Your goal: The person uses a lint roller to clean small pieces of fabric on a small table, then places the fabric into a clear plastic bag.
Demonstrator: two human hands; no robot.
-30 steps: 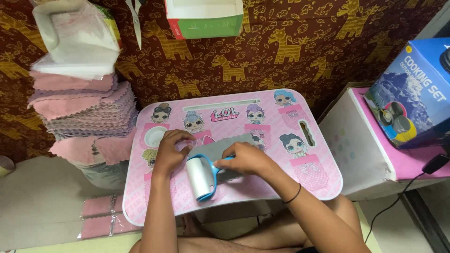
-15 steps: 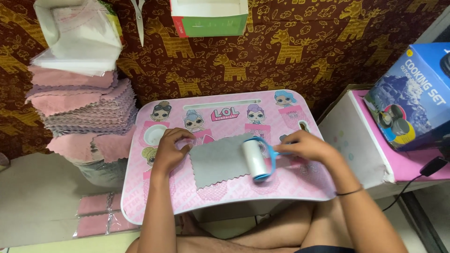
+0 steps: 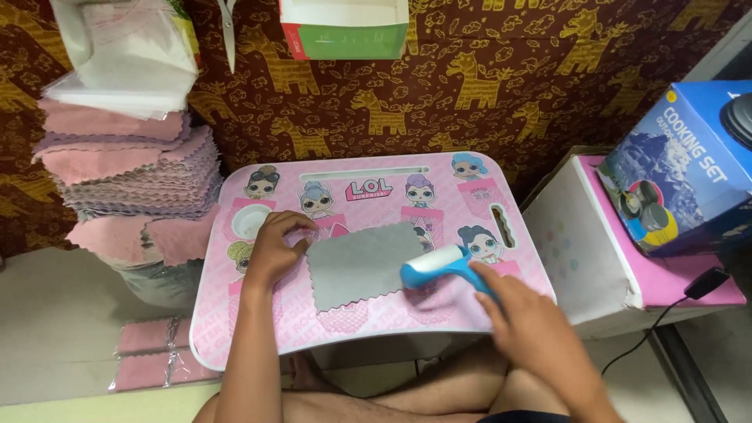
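- Left hand [image 3: 274, 249]: fingers spread flat on the left edge of the grey cloth [image 3: 362, 264], pinning it to the pink lap table [image 3: 258, 337]; it grips nothing, and sits where it did a second ago.
- Right hand [image 3: 526, 327]: closed around the blue handle of the lint roller [image 3: 435, 264]. A second ago the roller stood at the cloth's left side; half a second ago it was past the right edge; now it lies on the table just off the cloth's right edge.
- Meaning: one left-to-right pass over the cloth looks complete, judging from this travel.
- Roller: its white drum's long axis runs roughly left-right, slightly tilted, at the cloth's right edge; the handle points down-right toward the person.
- Cloth: lies flat, mid-table, scalloped edges, long axis left to right, slightly skewed.
- Surroundings: cloth stack [image 3: 125, 168] left of the table; white box [image 3: 580, 235] and blue carton [image 3: 689, 168] to the right.
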